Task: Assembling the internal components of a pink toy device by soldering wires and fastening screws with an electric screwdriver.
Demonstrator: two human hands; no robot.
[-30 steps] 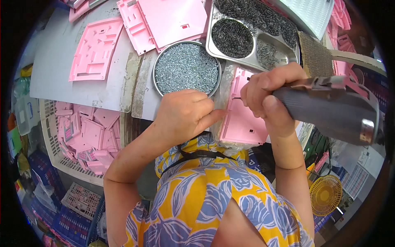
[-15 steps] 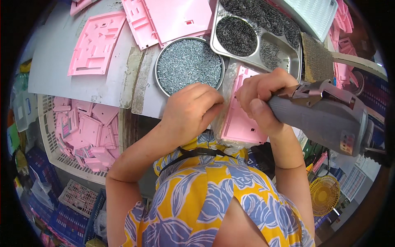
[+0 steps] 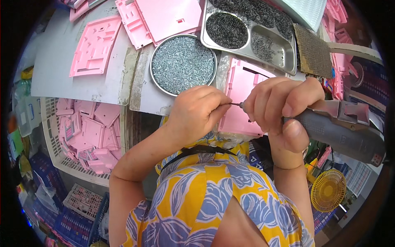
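Note:
My right hand (image 3: 284,109) is wrapped round a grey electric screwdriver (image 3: 337,131), which lies nearly level with its thin bit (image 3: 235,104) pointing left. At the bit's tip, the thumb and fingers of my left hand (image 3: 201,109) are pinched together; whatever they hold, perhaps a small screw, is too small to make out. Beneath both hands lies a pink plastic panel (image 3: 236,119) on clear plastic wrap, partly covered by my right hand. Just beyond my left hand stands a round metal dish (image 3: 183,64) full of small silvery screws.
A steel tray (image 3: 292,64) at the back holds dark springs or screws. Pink plastic parts (image 3: 96,45) lie on the table's left, with more in a white basket (image 3: 49,136) below its edge. A brown pad (image 3: 312,53) is beyond the screwdriver; a yellow fan (image 3: 328,190) stands lower right.
The screwdriver and my right hand have turned and dropped, bringing the bit into view against my left fingertips. My left fingers have closed further into a pinch and moved slightly right.

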